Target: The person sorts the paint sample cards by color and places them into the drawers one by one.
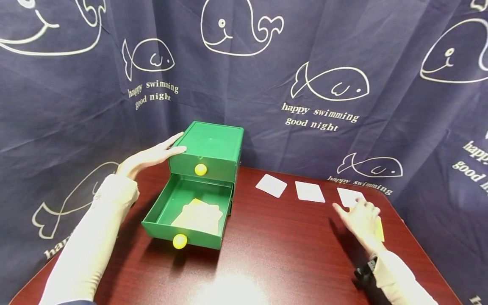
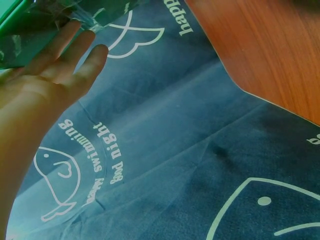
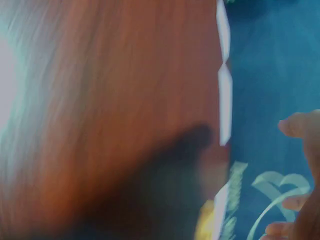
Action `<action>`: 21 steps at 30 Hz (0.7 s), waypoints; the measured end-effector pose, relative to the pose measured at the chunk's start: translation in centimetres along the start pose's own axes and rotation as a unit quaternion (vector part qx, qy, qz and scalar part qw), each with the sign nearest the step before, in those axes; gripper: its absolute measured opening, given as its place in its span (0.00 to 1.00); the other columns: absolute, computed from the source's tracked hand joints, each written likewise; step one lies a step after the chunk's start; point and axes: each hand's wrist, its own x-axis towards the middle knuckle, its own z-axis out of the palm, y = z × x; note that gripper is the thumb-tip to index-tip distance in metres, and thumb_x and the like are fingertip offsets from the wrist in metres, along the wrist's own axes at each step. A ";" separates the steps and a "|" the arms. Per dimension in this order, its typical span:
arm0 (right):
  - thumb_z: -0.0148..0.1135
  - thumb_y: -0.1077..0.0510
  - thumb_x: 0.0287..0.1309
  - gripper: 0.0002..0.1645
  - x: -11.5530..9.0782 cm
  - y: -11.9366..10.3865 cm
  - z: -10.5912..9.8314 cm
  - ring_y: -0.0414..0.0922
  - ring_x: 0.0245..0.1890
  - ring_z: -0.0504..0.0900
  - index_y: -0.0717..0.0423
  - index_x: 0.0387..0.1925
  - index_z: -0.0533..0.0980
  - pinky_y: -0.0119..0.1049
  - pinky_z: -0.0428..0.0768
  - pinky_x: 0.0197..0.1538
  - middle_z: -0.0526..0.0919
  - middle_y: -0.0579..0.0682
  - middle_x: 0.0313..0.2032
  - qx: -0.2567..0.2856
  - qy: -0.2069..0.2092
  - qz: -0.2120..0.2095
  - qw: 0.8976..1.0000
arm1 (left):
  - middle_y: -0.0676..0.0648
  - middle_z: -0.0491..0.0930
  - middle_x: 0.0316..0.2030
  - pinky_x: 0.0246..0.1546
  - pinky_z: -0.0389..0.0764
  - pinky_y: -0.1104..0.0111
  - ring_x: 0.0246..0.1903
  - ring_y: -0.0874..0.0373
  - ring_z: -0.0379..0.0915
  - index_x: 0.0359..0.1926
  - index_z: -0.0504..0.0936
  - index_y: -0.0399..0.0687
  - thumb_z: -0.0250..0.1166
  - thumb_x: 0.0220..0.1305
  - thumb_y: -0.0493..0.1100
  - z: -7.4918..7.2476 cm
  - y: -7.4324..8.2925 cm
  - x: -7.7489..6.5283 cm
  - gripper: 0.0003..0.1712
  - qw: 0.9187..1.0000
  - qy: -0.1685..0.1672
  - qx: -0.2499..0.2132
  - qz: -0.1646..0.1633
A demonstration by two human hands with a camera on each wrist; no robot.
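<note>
A green two-drawer box (image 1: 213, 140) stands on the table, its lower drawer (image 1: 160, 212) pulled out and its upper drawer pushed in. Several pale yellow cards (image 1: 200, 216) lie in a loose pile inside the lower drawer. My left hand (image 1: 150, 156) rests its extended fingers along the box's left top edge; in the left wrist view the same fingers (image 2: 87, 65) lie against the green side. At the right, my right hand (image 1: 360, 220) hovers low with fingers spread, holding nothing. It overlaps a yellow card (image 1: 379, 231) and the near edge of a white card (image 1: 347, 196).
Two more white cards (image 1: 271, 185) (image 1: 309, 192) lie along the table's back edge, between the box and my right hand. Round yellow knobs (image 1: 180, 241) stick out from the drawer fronts. A dark blue curtain (image 1: 259, 84) hangs behind the red-brown table (image 1: 282, 245).
</note>
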 end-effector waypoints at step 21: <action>0.58 0.29 0.51 0.64 1.5 4.8 0.0 0.81 0.52 0.59 0.88 0.54 0.52 0.69 0.65 0.49 0.59 0.91 0.49 -0.093 -0.161 0.139 0.973 | 0.56 0.38 0.77 0.75 0.40 0.48 0.76 0.54 0.32 0.77 0.38 0.64 0.51 0.69 0.64 -0.1 -0.3 0.2 0.44 1.000 0.000 -0.003 -0.001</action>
